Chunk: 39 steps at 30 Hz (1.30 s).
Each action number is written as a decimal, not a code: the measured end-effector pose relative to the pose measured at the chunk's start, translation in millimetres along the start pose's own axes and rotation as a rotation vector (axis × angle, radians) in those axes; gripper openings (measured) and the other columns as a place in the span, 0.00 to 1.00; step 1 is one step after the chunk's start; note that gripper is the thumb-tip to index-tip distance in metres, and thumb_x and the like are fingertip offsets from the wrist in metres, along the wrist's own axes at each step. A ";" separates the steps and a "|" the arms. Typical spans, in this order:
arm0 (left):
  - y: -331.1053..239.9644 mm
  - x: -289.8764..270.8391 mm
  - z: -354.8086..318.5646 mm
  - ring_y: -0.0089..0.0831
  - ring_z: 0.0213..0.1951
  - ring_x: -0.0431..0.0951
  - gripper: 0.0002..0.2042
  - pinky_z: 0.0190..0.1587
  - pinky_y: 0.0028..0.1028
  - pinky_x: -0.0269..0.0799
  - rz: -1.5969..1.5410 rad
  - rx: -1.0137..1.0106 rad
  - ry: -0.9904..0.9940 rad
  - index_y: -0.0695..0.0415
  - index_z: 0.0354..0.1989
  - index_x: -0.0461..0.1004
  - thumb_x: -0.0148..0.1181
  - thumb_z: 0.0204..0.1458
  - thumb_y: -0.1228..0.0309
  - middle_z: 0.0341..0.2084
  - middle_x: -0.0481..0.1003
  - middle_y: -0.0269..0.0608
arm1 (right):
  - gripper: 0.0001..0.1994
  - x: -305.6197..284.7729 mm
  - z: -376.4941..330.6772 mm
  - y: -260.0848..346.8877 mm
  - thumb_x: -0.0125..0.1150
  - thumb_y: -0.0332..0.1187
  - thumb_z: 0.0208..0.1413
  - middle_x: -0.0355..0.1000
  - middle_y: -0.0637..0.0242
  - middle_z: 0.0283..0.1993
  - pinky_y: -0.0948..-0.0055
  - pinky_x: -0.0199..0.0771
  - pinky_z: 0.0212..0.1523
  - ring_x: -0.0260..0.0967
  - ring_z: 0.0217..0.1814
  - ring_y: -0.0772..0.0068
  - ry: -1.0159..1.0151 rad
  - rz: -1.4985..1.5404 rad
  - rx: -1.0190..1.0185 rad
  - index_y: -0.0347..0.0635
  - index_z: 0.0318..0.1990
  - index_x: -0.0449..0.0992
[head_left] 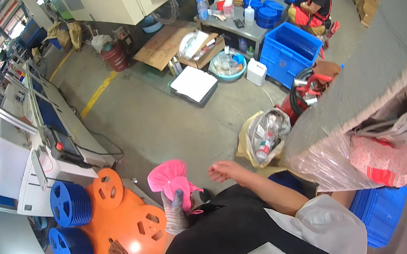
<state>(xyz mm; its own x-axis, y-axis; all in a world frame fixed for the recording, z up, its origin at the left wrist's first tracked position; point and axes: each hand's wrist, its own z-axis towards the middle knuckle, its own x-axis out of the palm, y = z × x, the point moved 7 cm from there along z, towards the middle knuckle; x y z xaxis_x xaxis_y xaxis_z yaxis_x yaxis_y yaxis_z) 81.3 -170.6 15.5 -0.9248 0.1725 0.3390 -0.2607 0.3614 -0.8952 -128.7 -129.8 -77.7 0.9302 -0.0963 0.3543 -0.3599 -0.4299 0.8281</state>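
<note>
My left hand (175,211), in a grey striped glove, is closed around a bright pink cloth item (168,178). It has a rounded top with folds meeting near its middle and a loose piece hanging down; its exact kind I cannot make out. To the right, my bare right hand (224,171) hovers in front of my body with nothing in it, its fingers loosely bent and a little apart. Left of my gloved hand are orange discs with cut-outs (108,188) on an orange surface (97,222), beside stacks of blue reels (71,203).
A bag of bottles (265,138) stands ahead on the right, by a wrapped pillar (366,93). Farther off are a blue crate (290,52), a white jug (256,72) and a cluttered table (237,23). A seated person (313,4) works at the back right. Machines line the left.
</note>
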 end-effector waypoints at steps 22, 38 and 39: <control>-142.4 39.4 286.5 0.52 0.50 0.72 0.35 0.52 0.40 0.68 0.739 0.549 -0.058 0.58 0.58 0.62 0.67 0.43 0.55 0.48 0.70 0.58 | 0.17 65.7 238.7 235.9 0.41 0.35 0.68 0.69 0.55 0.51 0.69 0.63 0.54 0.66 0.53 0.64 -0.136 -0.215 -0.538 0.29 0.53 0.67; -226.4 44.3 368.9 0.22 0.35 0.75 0.16 0.33 0.22 0.73 -0.038 0.338 -0.064 0.58 0.46 0.73 0.63 0.54 0.63 0.35 0.75 0.33 | 0.08 130.3 322.6 379.5 0.49 0.28 0.59 0.71 0.47 0.38 0.55 0.69 0.36 0.71 0.38 0.44 0.084 -0.822 -1.102 0.34 0.40 0.72; -225.7 36.2 364.1 0.21 0.35 0.74 0.16 0.35 0.24 0.73 -0.085 0.399 -0.118 0.58 0.46 0.73 0.62 0.54 0.62 0.34 0.75 0.32 | 0.08 141.5 323.5 376.0 0.49 0.27 0.59 0.72 0.46 0.37 0.54 0.69 0.35 0.71 0.37 0.43 0.121 -0.877 -1.092 0.34 0.42 0.72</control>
<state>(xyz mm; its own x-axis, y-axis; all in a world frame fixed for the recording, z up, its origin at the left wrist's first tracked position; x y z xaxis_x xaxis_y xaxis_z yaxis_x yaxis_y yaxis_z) 5.8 -579.5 124.5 -0.9148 0.0426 0.4016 -0.4026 -0.0175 -0.9152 -109.0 -595.5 143.2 0.8866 -0.0631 -0.4582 0.4001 0.6013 0.6916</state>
